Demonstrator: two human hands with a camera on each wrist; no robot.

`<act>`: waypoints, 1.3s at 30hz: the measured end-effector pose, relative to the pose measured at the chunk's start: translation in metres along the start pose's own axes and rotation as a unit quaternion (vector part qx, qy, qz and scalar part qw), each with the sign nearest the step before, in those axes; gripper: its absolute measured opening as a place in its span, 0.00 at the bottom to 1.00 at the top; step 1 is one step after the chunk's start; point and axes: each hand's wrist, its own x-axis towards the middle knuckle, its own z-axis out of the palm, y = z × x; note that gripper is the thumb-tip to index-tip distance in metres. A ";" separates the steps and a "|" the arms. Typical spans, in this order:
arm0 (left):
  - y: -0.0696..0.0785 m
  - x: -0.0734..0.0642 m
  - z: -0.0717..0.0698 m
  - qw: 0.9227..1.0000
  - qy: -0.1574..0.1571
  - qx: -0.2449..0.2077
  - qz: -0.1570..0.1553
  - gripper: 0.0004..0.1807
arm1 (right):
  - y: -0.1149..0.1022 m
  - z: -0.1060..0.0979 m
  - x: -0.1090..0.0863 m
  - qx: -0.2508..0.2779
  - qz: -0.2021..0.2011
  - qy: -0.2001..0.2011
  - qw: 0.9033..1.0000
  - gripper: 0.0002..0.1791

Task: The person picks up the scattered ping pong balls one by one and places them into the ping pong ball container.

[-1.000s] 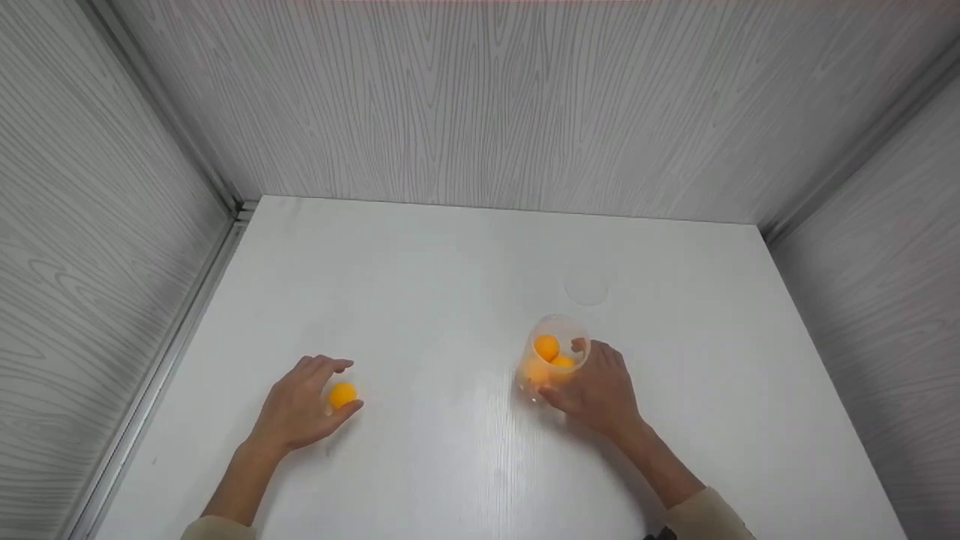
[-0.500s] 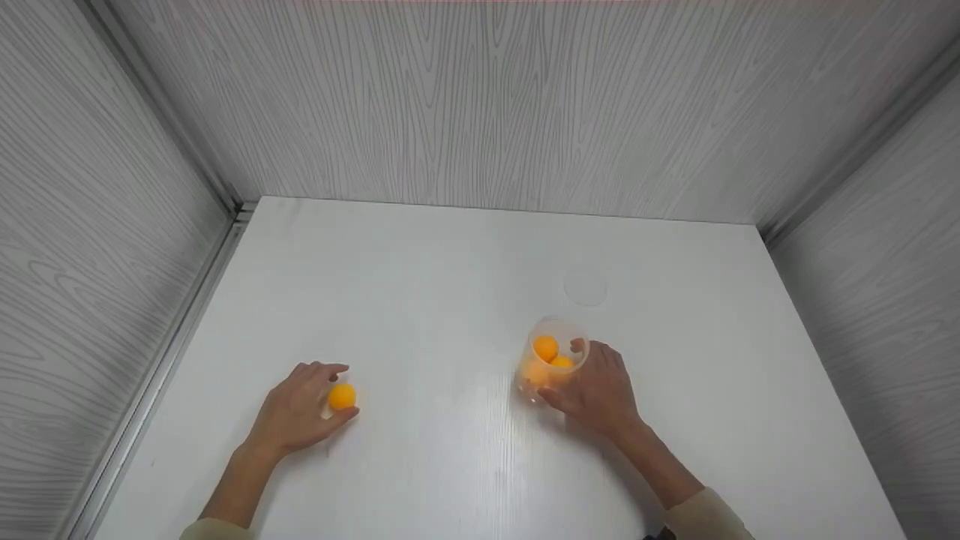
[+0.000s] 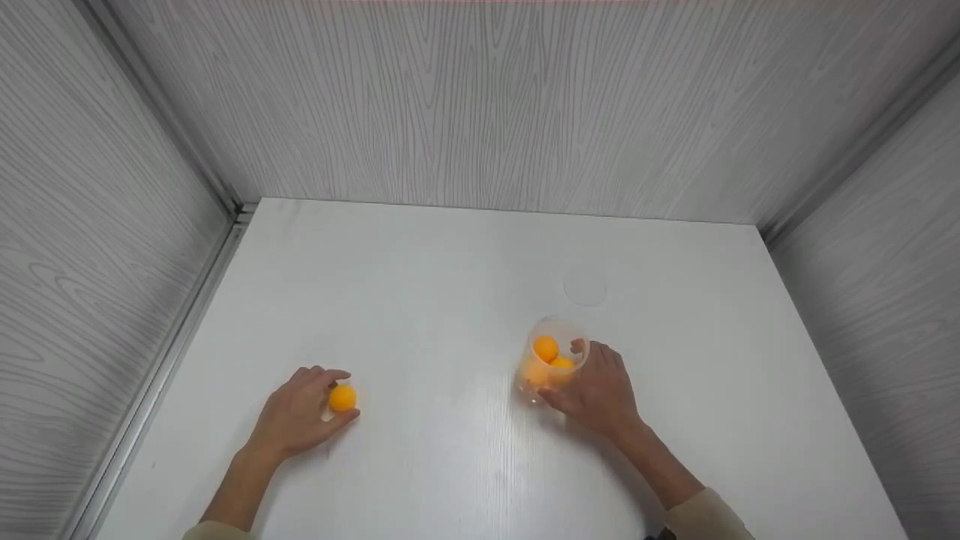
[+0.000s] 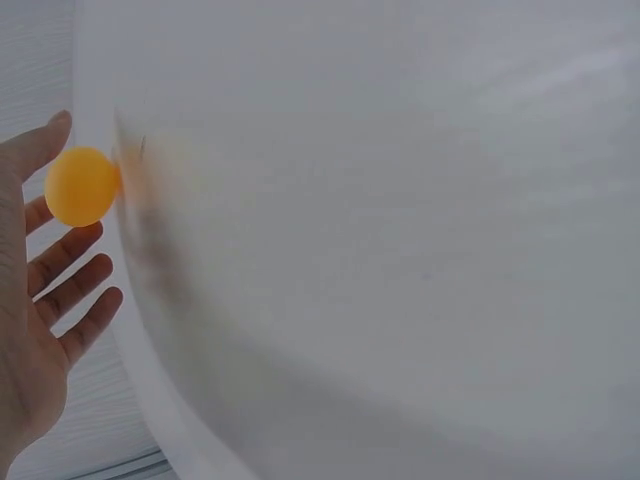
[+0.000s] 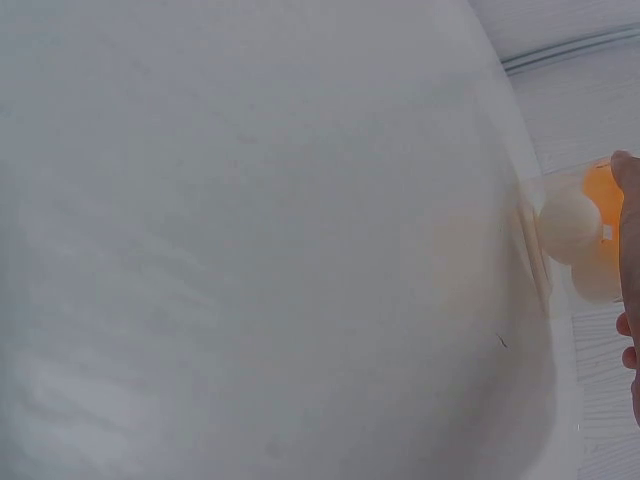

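Observation:
In the head view, my left hand (image 3: 304,412) curves round an orange ping-pong ball (image 3: 343,398) on the white table, thumb on the near side and index finger on the far side. The left wrist view has this ball (image 4: 82,187) at the table surface, the other fingers loosely spread below it. My right hand (image 3: 596,386) grips a clear plastic cup (image 3: 529,341) from its right side, and its palm hides part of the wall. Several orange balls (image 3: 545,348) lie inside the cup. In the right wrist view, pale and orange round shapes (image 5: 570,228) show through the wall.
A thin clear round disc (image 3: 586,287), like a lid, lies flat on the table (image 3: 420,285) behind the cup. Grey wood-grain panels (image 3: 480,105) enclose the table at the back and on both sides.
My left hand's index finger has come down and closer to the thumb, narrowing round the ball, which has shifted very slightly nearer. The right hand and cup have stayed in place.

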 end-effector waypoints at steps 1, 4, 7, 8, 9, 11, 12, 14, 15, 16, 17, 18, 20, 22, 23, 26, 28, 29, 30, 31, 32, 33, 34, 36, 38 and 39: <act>0.000 0.000 0.000 1.000 -0.002 0.002 -0.001 0.28 | 0.000 0.000 0.000 0.002 0.002 -0.001 1.000 0.48; 0.001 0.000 0.000 1.000 -0.009 0.006 -0.004 0.26 | -0.001 -0.001 0.000 0.004 0.008 -0.006 1.000 0.49; 0.002 0.000 0.001 1.000 -0.013 0.009 -0.006 0.25 | -0.002 -0.001 0.000 0.005 0.011 -0.006 1.000 0.49; 0.002 0.000 0.001 1.000 -0.012 0.009 -0.006 0.25 | -0.002 -0.001 0.000 0.004 0.009 -0.006 1.000 0.49; 0.002 0.000 0.001 1.000 -0.011 0.008 -0.005 0.25 | -0.001 -0.001 0.000 0.004 0.008 -0.005 1.000 0.49; 0.001 -0.001 0.001 1.000 -0.007 0.008 0.001 0.24 | -0.001 -0.001 0.000 0.005 0.004 -0.004 1.000 0.49; 0.001 -0.001 0.001 1.000 -0.005 0.008 0.004 0.23 | -0.001 -0.001 0.000 0.006 0.003 -0.004 1.000 0.48; 0.001 -0.001 0.001 1.000 -0.004 0.008 0.011 0.22 | 0.000 -0.001 0.000 0.006 0.000 -0.004 1.000 0.48; 0.001 -0.001 0.001 1.000 -0.005 0.007 0.013 0.21 | 0.000 -0.001 -0.001 0.006 0.000 -0.004 1.000 0.48; 0.001 -0.001 0.001 1.000 -0.006 0.005 0.015 0.21 | 0.000 -0.001 -0.001 0.008 -0.001 -0.004 1.000 0.48; 0.001 -0.001 0.002 1.000 -0.007 0.005 0.014 0.21 | 0.000 -0.001 -0.001 0.009 -0.001 -0.004 1.000 0.49; 0.001 -0.001 0.002 1.000 -0.009 0.004 0.013 0.21 | -0.001 -0.001 -0.001 0.009 -0.001 -0.005 1.000 0.49; 0.002 0.000 0.001 1.000 -0.011 0.002 0.009 0.21 | -0.001 -0.001 0.000 0.010 0.000 -0.005 1.000 0.49; 0.003 0.002 0.001 1.000 -0.013 0.000 0.004 0.20 | 0.000 -0.001 0.000 0.011 0.000 -0.007 1.000 0.49; 0.003 0.002 0.001 1.000 -0.015 0.000 0.001 0.20 | 0.000 -0.001 0.000 0.011 0.000 -0.007 1.000 0.49; 0.006 0.005 0.000 1.000 -0.020 -0.002 -0.005 0.20 | 0.000 -0.001 0.000 0.013 0.002 -0.008 1.000 0.49; 0.008 0.006 0.000 1.000 -0.021 -0.004 -0.005 0.21 | 0.000 -0.001 0.000 0.015 0.002 -0.008 1.000 0.49; 0.009 0.006 0.000 1.000 -0.021 -0.004 -0.005 0.21 | 0.000 -0.001 0.000 0.016 0.003 -0.009 1.000 0.48; 0.010 0.007 0.000 1.000 -0.020 -0.006 -0.004 0.21 | 0.000 -0.001 0.000 0.017 0.003 -0.009 1.000 0.48; 0.011 0.008 0.000 1.000 -0.019 -0.007 -0.003 0.21 | 0.000 -0.001 0.000 0.018 0.004 -0.009 1.000 0.49; 0.013 0.008 0.000 1.000 -0.017 -0.008 -0.002 0.21 | 0.000 -0.001 0.000 0.018 0.005 -0.010 1.000 0.49; 0.014 0.009 0.001 1.000 -0.016 -0.007 0.000 0.21 | 0.000 -0.001 0.000 0.018 0.005 -0.010 1.000 0.49; 0.015 0.009 0.001 1.000 -0.015 -0.010 0.000 0.21 | 0.000 -0.001 0.000 0.018 0.006 -0.011 1.000 0.49; 0.016 0.011 0.002 1.000 -0.013 -0.018 -0.002 0.21 | 0.000 -0.001 0.000 0.019 0.009 -0.012 1.000 0.49; 0.018 0.013 0.002 1.000 -0.009 -0.029 -0.006 0.21 | 0.000 -0.001 0.000 0.021 0.012 -0.012 1.000 0.49; 0.019 0.014 0.003 0.999 -0.007 -0.036 -0.008 0.21 | 0.000 -0.001 0.000 0.022 0.013 -0.011 1.000 0.48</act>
